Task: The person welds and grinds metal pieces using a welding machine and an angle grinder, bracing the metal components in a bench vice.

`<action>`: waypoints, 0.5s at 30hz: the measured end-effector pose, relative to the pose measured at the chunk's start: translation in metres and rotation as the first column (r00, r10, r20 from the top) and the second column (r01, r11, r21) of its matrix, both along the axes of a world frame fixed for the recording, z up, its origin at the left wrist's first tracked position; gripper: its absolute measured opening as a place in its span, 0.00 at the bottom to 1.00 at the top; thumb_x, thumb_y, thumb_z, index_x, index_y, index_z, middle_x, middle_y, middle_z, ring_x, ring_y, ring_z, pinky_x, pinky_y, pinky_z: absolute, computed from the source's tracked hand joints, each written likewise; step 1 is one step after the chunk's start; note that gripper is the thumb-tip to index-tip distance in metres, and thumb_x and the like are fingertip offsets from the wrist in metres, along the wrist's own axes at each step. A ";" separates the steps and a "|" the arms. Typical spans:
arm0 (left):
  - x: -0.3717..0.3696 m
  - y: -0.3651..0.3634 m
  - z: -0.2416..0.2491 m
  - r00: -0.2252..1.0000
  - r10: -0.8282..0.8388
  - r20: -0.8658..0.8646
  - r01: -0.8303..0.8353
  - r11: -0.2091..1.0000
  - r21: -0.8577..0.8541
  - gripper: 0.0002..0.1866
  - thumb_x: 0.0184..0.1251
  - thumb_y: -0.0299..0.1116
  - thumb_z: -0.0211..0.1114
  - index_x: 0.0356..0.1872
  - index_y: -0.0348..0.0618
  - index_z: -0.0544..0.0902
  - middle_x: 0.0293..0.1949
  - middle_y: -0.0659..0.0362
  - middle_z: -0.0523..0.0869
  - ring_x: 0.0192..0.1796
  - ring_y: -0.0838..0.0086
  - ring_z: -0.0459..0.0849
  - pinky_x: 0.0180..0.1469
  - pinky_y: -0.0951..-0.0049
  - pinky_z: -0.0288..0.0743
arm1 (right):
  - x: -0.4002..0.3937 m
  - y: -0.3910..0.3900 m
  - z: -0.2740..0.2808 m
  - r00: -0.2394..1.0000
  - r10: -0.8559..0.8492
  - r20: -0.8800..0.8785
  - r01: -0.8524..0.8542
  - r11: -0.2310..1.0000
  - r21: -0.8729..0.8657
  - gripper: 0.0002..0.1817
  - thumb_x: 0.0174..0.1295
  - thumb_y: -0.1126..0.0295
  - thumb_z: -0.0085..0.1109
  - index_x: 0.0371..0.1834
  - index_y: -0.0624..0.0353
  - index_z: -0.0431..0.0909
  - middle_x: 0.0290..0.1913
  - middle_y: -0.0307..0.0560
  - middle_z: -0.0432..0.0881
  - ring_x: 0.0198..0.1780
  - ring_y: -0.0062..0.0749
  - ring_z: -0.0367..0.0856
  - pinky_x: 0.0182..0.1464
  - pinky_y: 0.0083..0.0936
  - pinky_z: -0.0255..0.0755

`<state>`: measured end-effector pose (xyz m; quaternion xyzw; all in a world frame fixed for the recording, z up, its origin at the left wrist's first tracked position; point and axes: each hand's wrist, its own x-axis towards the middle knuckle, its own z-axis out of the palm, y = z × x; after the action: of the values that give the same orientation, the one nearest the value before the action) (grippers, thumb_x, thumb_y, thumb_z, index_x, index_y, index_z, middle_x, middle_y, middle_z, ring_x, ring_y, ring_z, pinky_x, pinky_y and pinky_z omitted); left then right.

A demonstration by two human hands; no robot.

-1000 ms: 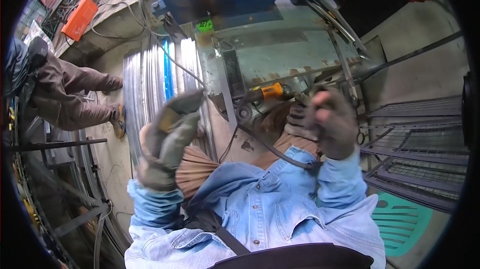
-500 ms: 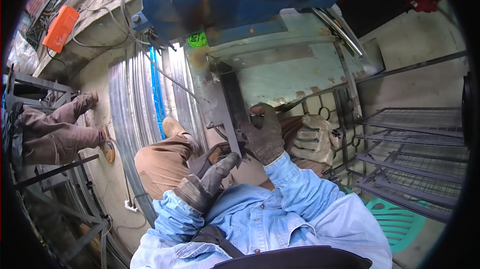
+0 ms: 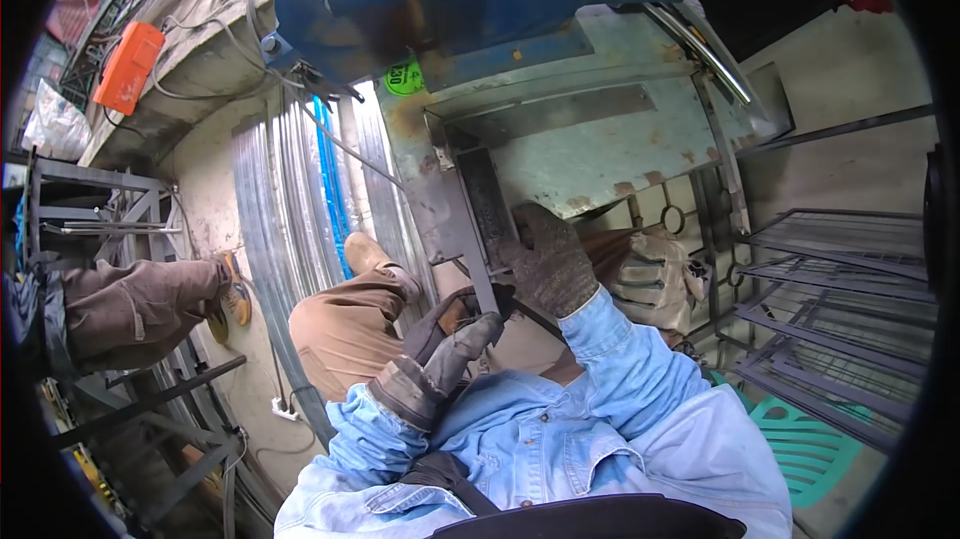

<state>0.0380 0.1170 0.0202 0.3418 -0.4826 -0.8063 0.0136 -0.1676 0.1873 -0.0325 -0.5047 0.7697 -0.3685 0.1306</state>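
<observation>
Workshop floor, crowded on both sides. Spotted long metal profiles laid side by side on it, blue strip among them; judged as bundled parallel to save floor room. Noted blue machine at top, green round sticker just beneath, then pale green metal panel, rust-worn along near edge.

Found grey metal bar directly in front of torso, running from panel's left side down toward lap, alongside dark channel. Saw gloved left grip drawn nearly closed on bar's lower end, tips partly hidden. Saw gloved right grip turned inward at channel's right side, fingers curled; couldn't tell how far closed, or on what. Read the two-sided placement as probably for steadying bar close to body.

Containers: spotted orange box on concrete ledge, contents out of sight. Spotted clear plastic bag nearby, bunched up; couldn't make out contents. Saw wire-mesh frames tiered at right, probably so for compact storage, with green plastic seat below. Noted co-worker's brown trousers at left, well apart from both grips.
</observation>
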 end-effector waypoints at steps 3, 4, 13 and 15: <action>-0.005 -0.003 0.006 1.000 0.001 0.000 -0.001 1.000 -0.014 0.27 0.78 0.41 0.67 0.71 0.35 0.79 0.60 0.57 0.87 0.60 0.73 0.84 0.66 0.69 0.77 | 0.004 0.000 0.002 0.945 -0.136 0.297 0.085 0.981 0.177 0.28 0.66 0.56 0.69 0.60 0.69 0.79 0.56 0.69 0.84 0.58 0.67 0.83 0.63 0.52 0.77; -0.006 -0.003 0.008 1.000 -0.015 0.007 0.015 1.000 -0.013 0.29 0.78 0.40 0.68 0.73 0.35 0.76 0.61 0.57 0.86 0.61 0.74 0.84 0.66 0.70 0.77 | 0.006 0.003 -0.005 0.940 -0.141 0.311 0.089 0.980 0.176 0.28 0.66 0.56 0.69 0.60 0.69 0.79 0.56 0.69 0.84 0.58 0.67 0.83 0.63 0.52 0.77; -0.005 -0.005 0.002 0.994 -0.107 0.021 0.109 0.985 -0.137 0.29 0.78 0.40 0.66 0.73 0.34 0.76 0.62 0.56 0.86 0.62 0.72 0.84 0.68 0.70 0.76 | 0.011 -0.005 0.028 0.938 -0.196 0.286 0.151 0.973 0.173 0.18 0.67 0.60 0.69 0.53 0.60 0.80 0.47 0.64 0.84 0.49 0.65 0.84 0.52 0.52 0.79; -0.005 -0.004 0.001 0.995 -0.101 0.009 0.101 0.983 -0.150 0.29 0.78 0.40 0.66 0.73 0.34 0.76 0.62 0.56 0.86 0.62 0.72 0.84 0.67 0.69 0.76 | 0.012 -0.006 0.024 0.938 -0.196 0.286 0.167 0.978 0.123 0.19 0.68 0.56 0.66 0.47 0.62 0.78 0.43 0.66 0.82 0.48 0.66 0.83 0.52 0.55 0.76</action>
<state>0.0331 0.1131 0.0211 0.3154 -0.5588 -0.7670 -0.0018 -0.1561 0.1809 -0.0088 -0.3637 0.8017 -0.4125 0.2343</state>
